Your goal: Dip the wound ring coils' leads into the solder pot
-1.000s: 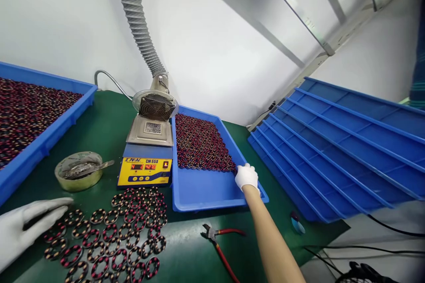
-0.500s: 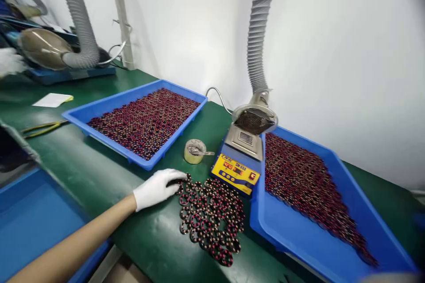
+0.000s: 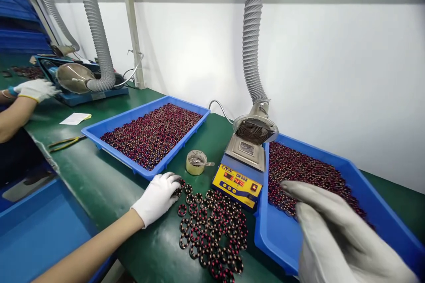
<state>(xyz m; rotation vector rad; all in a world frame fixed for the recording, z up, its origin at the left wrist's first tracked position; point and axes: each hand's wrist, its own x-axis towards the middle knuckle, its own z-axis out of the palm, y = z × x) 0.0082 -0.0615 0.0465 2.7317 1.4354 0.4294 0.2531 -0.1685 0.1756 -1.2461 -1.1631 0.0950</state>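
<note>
My left hand, in a white glove, lies on the green table at the upper left edge of a loose group of small dark rings with pink and cream spots. Its fingers curl over one or more of these rings. My right hand, gloved too, hangs over the right blue tray, thumb and fingers apart, with nothing seen between them. Behind the loose rings stands a yellow and blue solder pot with a lit red display. A small round tub with a spoon-like tool sits left of it.
Another blue tray full of rings lies at the left. A hose with a round hood hangs over the pot. Pliers and paper lie farther left, near another person's gloved hands. A blue bin is at lower left.
My right hand has come into view over the right tray. My left hand stays at the edge of the loose rings. The camera view has tilted up and shows more on the left.
</note>
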